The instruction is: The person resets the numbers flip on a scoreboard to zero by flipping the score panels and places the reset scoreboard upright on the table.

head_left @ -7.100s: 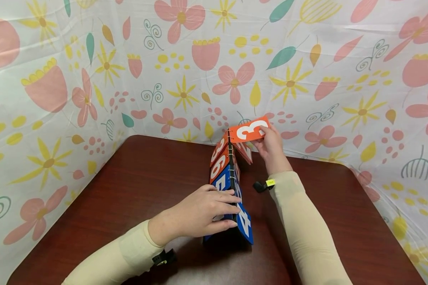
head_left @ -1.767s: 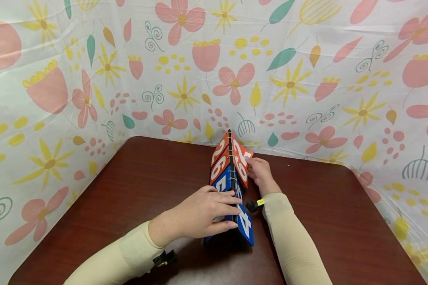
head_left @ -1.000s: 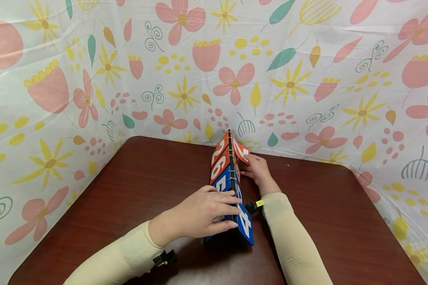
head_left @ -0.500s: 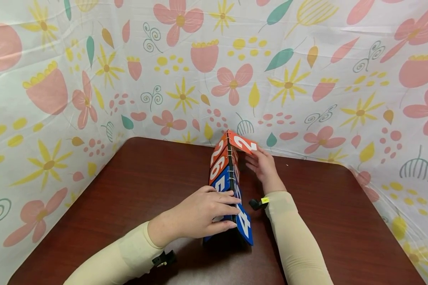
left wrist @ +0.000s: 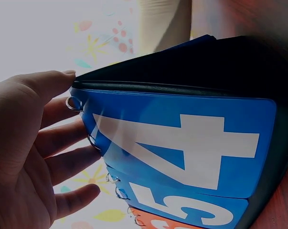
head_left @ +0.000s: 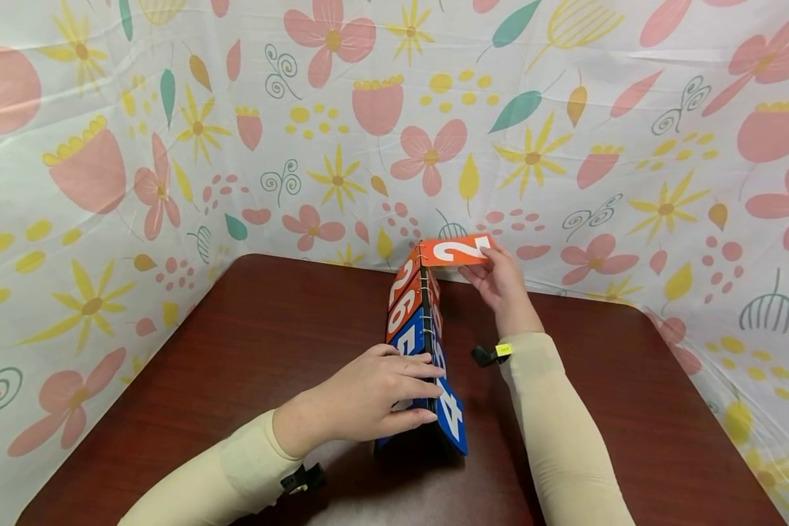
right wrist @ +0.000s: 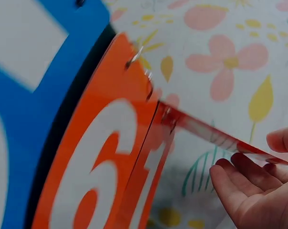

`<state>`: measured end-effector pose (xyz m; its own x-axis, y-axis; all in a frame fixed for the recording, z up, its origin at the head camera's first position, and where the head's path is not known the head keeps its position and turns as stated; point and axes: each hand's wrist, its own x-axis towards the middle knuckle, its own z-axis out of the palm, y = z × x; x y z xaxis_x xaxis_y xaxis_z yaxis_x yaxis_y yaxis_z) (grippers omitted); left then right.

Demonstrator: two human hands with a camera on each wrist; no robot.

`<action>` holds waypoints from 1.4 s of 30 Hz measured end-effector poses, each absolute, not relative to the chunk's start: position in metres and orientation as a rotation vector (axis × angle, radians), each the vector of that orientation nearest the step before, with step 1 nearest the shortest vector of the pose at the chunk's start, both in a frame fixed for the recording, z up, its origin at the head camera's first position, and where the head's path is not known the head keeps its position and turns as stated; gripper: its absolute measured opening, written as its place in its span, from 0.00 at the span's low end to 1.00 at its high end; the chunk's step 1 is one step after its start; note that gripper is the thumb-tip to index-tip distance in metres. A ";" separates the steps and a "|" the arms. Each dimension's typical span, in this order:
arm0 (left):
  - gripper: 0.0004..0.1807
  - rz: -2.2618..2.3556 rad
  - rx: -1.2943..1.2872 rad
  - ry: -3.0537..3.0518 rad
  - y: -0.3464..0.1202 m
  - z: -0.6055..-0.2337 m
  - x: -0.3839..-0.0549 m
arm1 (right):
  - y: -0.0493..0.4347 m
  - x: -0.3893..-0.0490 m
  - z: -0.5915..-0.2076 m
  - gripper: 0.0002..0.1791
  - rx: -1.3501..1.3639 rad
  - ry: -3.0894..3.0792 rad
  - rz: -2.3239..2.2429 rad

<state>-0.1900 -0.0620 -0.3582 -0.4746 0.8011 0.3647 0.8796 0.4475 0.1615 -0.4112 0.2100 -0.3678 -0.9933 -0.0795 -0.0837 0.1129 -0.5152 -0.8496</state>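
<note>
Board [head_left: 426, 321]: stood tent-like on the worktop [head_left: 269, 329], its ridge pointed away from the person.
Card [head_left: 456, 252]: an orange 2, hung by rings at the far end and held out nearly level, right of the ridge.
Right hand [head_left: 502, 281]: the card's free end is pinched, with the thumb above and the fingers below.
Left hand [head_left: 375, 387]: laid across the near part of the ridge with fingers extended; nothing is clasped.
Right slope: a 1 [right wrist: 148, 176] is exposed under the card, beside a 6 [right wrist: 93, 167]; a blue 4 [left wrist: 182, 138] hangs at the near end.
Handling: the card is judged light, thin, springy and rather slippery, the ring holes being its weakest part; the board is probably light enough to be shifted by a tug.
Hold: the card is best taken by its free edge, the board by its ridge.
</note>
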 end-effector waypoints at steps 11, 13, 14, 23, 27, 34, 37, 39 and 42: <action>0.22 -0.492 -1.459 -2.465 -0.063 -0.358 -0.190 | 0.166 -0.412 -0.312 0.32 -0.143 1.887 -2.464; 0.22 -0.489 -1.465 -2.460 -0.063 -0.358 -0.190 | 0.155 -0.412 -0.306 0.32 -0.199 2.021 -2.366; 0.22 -0.488 -1.466 -2.459 -0.063 -0.358 -0.190 | 0.151 -0.413 -0.304 0.33 -0.233 2.094 -2.307; 0.21 -0.491 -1.477 -2.431 -0.063 -0.359 -0.191 | 0.120 -0.413 -0.301 0.37 -0.594 2.716 -1.475; 0.20 -0.474 -1.473 -2.416 -0.063 -0.359 -0.190 | 0.111 -0.413 -0.304 0.36 -0.725 2.866 -1.131; 0.20 -0.469 -1.474 -2.412 -0.063 -0.359 -0.190 | 0.098 -0.414 -0.313 0.28 -0.846 2.976 -0.697; 0.20 -0.465 -1.471 -2.411 -0.063 -0.359 -0.190 | 0.096 -0.413 -0.317 0.24 -0.841 3.000 -0.525; 0.20 -0.463 -1.469 -2.412 -0.063 -0.359 -0.190 | 0.095 -0.412 -0.320 0.21 -0.832 3.027 -0.415; 0.20 -0.460 -1.463 -2.415 -0.063 -0.359 -0.190 | 0.094 -0.412 -0.323 0.16 -0.817 3.064 -0.294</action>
